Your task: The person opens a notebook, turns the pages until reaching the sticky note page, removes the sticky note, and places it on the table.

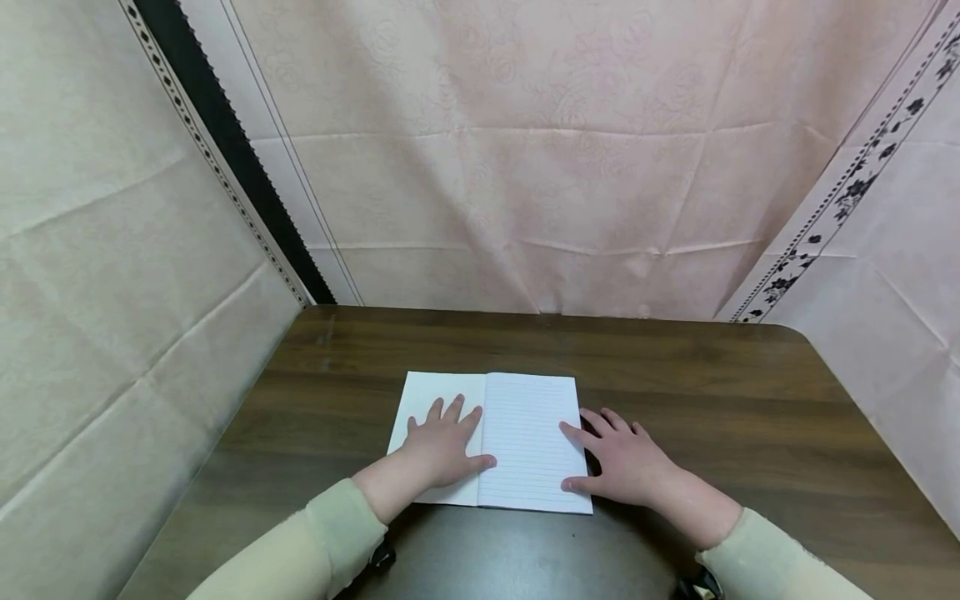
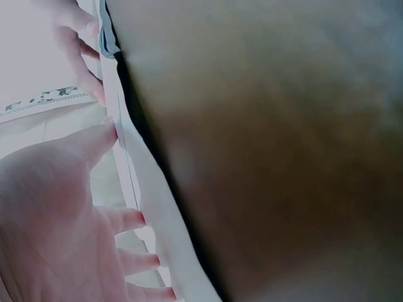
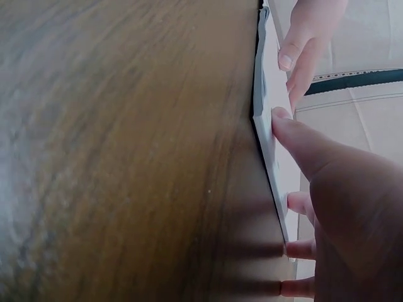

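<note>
An open notebook [image 1: 528, 442] lies flat on the wooden table, its left page blank and its right page ruled with lines. My left hand [image 1: 442, 446] rests on the left page with fingers spread, the thumb reaching over the centre fold. At the right edge is my right hand [image 1: 626, 458], fingers also spread; its thumb and index finger touch the ruled page while the other fingers extend past the edge. In the right wrist view the thumb [image 3: 302, 138] presses on the notebook's thin stack of pages [image 3: 267, 94]. Neither hand grips anything.
The brown wooden table [image 1: 337, 350] extends around the notebook on all sides. Pale patterned cloth [image 1: 525, 208] hangs behind the table's far edge and along both sides. A dark strip [image 1: 247, 158] shows between cloths at the left. Dark wrist straps [image 1: 382, 557] sit by the sleeves.
</note>
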A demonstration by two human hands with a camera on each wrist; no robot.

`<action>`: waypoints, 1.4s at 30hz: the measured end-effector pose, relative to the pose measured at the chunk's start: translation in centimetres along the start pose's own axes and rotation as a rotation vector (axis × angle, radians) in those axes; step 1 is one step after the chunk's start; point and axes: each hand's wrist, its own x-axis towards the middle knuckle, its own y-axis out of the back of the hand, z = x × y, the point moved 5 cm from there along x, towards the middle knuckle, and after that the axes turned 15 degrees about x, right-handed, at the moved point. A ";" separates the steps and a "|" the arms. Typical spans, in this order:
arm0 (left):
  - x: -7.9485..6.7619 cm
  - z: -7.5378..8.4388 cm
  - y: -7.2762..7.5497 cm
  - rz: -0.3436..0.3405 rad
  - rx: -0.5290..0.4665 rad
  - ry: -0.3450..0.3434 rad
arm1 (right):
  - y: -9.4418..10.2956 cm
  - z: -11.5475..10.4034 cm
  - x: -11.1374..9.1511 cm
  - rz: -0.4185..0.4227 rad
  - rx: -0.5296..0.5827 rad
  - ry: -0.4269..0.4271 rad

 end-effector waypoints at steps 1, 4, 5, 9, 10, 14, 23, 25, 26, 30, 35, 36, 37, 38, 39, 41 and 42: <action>0.0 0.0 -0.1 -0.001 0.003 0.002 | 0.0 0.0 0.0 0.002 -0.004 0.002; 0.0 0.0 -0.2 -0.006 0.013 0.005 | -0.1 0.1 0.0 0.004 -0.012 0.008; 0.0 0.1 -0.3 -0.007 0.015 0.006 | -0.1 0.1 0.0 0.004 -0.013 0.010; 0.1 0.1 -0.5 -0.016 0.025 0.009 | -0.2 0.3 0.0 0.000 -0.012 0.003; 0.1 0.1 -0.5 -0.017 0.028 0.010 | -0.2 0.3 0.0 -0.001 -0.008 0.003; 0.2 0.1 -0.6 -0.020 0.028 0.014 | -0.1 0.2 0.0 -0.003 0.000 0.007; 0.3 0.0 -0.5 -0.028 0.034 0.011 | 0.3 0.3 -0.3 -0.029 0.024 0.031; 0.3 0.0 -0.5 -0.030 0.034 0.010 | 0.4 0.3 -0.2 -0.039 0.029 0.024; 0.2 0.0 -0.5 -0.032 0.032 0.010 | 0.4 0.4 -0.2 -0.043 0.030 0.020; 0.3 0.1 -0.5 -0.036 0.032 0.011 | 0.3 0.5 -0.1 -0.044 0.041 0.003; 0.3 0.1 -0.3 -0.038 0.030 0.012 | 0.0 0.7 0.0 -0.012 0.036 -0.009; 0.3 0.1 -0.3 -0.038 0.031 0.013 | -0.1 0.7 0.1 -0.006 0.033 -0.012; 0.3 0.1 -0.2 -0.039 0.029 0.013 | -0.2 0.7 0.1 0.000 0.037 -0.012; 0.3 0.1 -0.2 -0.040 0.030 0.014 | -0.2 0.7 0.1 0.007 0.040 -0.014; 0.3 0.2 -0.2 -0.042 0.030 0.014 | -0.2 0.7 0.1 0.011 0.038 -0.018; 0.3 0.3 -0.1 -0.047 0.030 0.012 | -0.2 0.7 0.1 0.025 0.048 -0.017; 0.4 0.3 -0.1 -0.049 0.031 0.011 | -0.2 0.7 0.1 0.030 0.049 -0.017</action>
